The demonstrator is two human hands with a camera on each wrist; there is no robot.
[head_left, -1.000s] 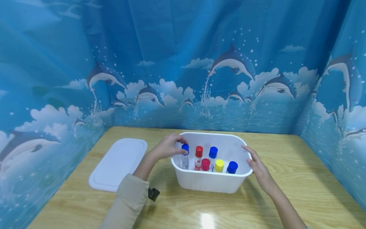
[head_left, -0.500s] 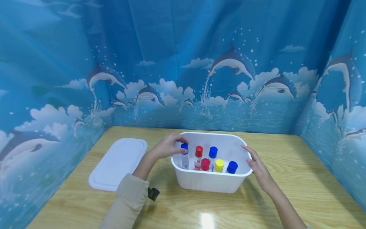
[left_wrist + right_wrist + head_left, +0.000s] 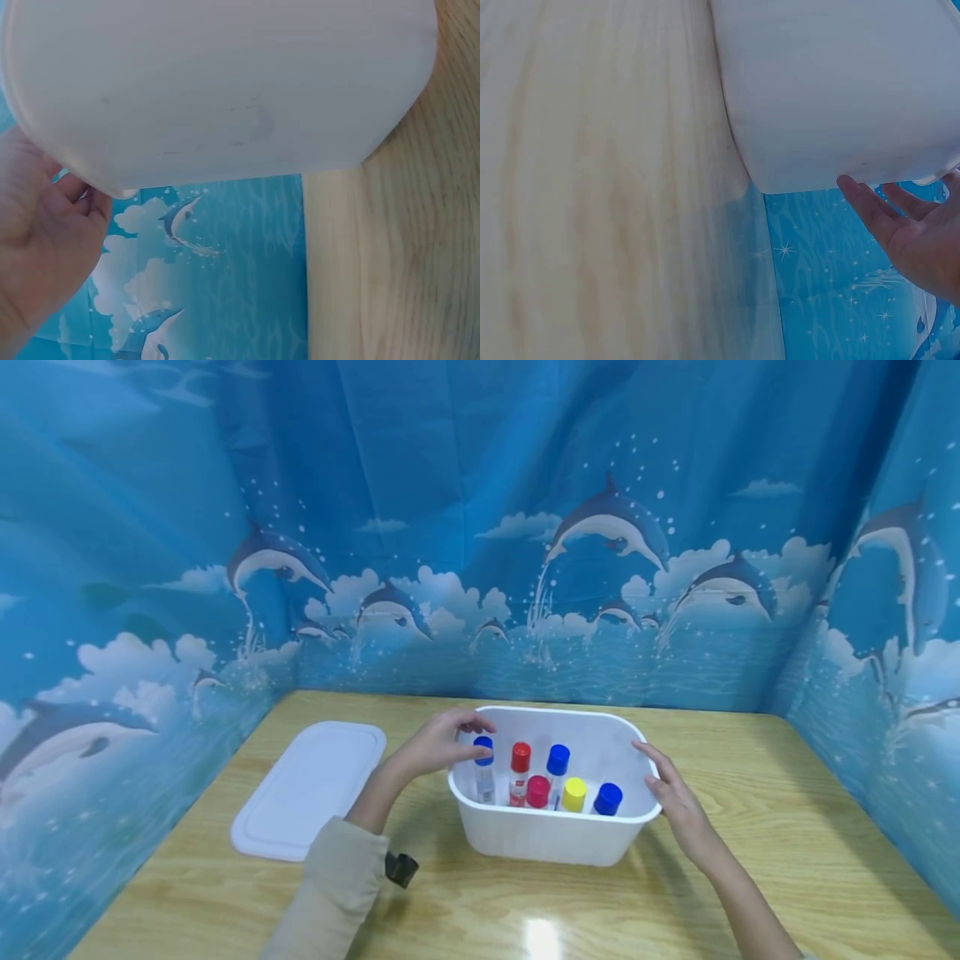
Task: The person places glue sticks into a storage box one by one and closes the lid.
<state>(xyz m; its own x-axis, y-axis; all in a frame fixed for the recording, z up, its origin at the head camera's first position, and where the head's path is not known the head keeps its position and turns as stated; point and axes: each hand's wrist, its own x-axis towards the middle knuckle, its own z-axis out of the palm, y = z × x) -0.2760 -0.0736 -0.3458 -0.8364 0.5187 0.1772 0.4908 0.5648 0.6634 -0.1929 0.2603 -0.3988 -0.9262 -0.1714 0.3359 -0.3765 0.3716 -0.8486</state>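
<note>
A white plastic bin (image 3: 555,839) stands on the table. Inside it stand several small clear bottles with coloured caps: a blue-capped bottle (image 3: 485,782) at the left end, a red-capped bottle (image 3: 519,768), another blue-capped one (image 3: 557,762), a darker red cap (image 3: 537,792), a yellow cap (image 3: 573,793) and a blue cap (image 3: 607,798). My left hand (image 3: 441,742) reaches over the left rim, thumb and fingers spread around the leftmost blue cap. At the right end my right hand (image 3: 682,807) holds the rim, with some fingers against the outer wall (image 3: 832,105).
A white lid (image 3: 311,789) lies flat on the wooden table (image 3: 487,906) to the left. A dark clip-like piece (image 3: 401,868) sits by the left sleeve (image 3: 341,864). A blue dolphin-print curtain (image 3: 450,527) hangs behind and along both sides.
My left fingers have loosened and lifted off the leftmost blue cap, and that bottle has shifted slightly left. My right hand stays in place on the bin.
</note>
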